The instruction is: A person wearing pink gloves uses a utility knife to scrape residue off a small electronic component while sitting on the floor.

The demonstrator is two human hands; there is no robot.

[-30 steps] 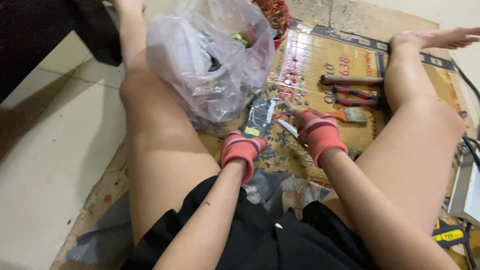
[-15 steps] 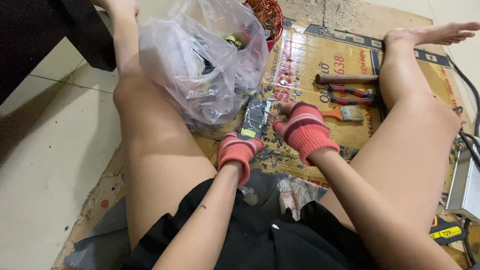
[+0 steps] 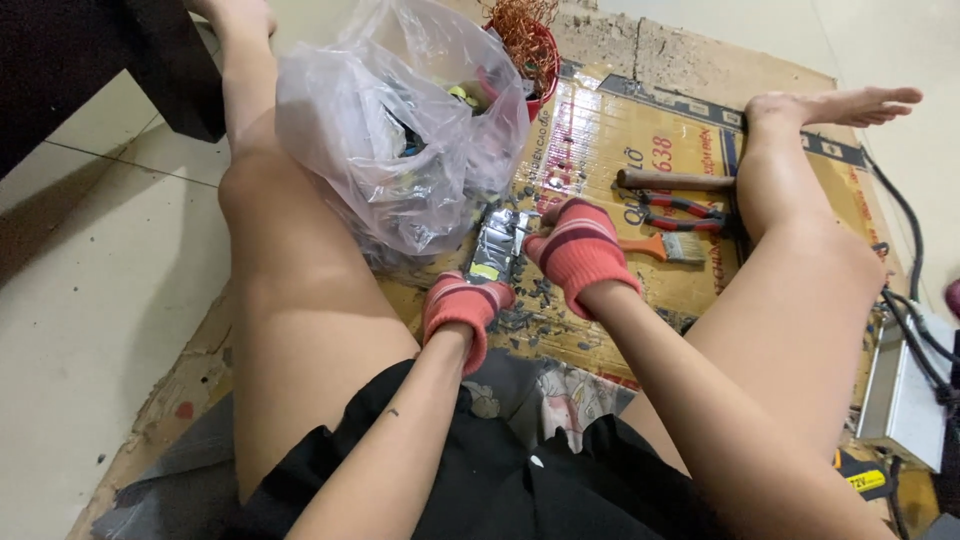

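I sit on the floor with both legs spread, wearing red striped gloves. My left hand point(image 3: 462, 306) grips the near end of a small grey circuit board point(image 3: 497, 243) with a yellow label, lying on flattened cardboard point(image 3: 600, 130). My right hand point(image 3: 577, 245) is closed at the board's right edge, fingers pressed against it. Whether it holds a small tool is hidden. Dark bits of debris point(image 3: 540, 300) lie scattered around the board.
A clear plastic bag point(image 3: 400, 130) of parts rests against my left leg. Behind it stands a red pot of copper wire point(image 3: 528, 40). A hammer point(image 3: 675, 180), red pliers point(image 3: 685, 212) and a paintbrush point(image 3: 668, 247) lie right of my hands. A grey box with cables point(image 3: 905, 390) sits far right.
My right hand moved left onto the board's edge and closed there. The view shifted slightly, and my left hand stayed on the board's near end.
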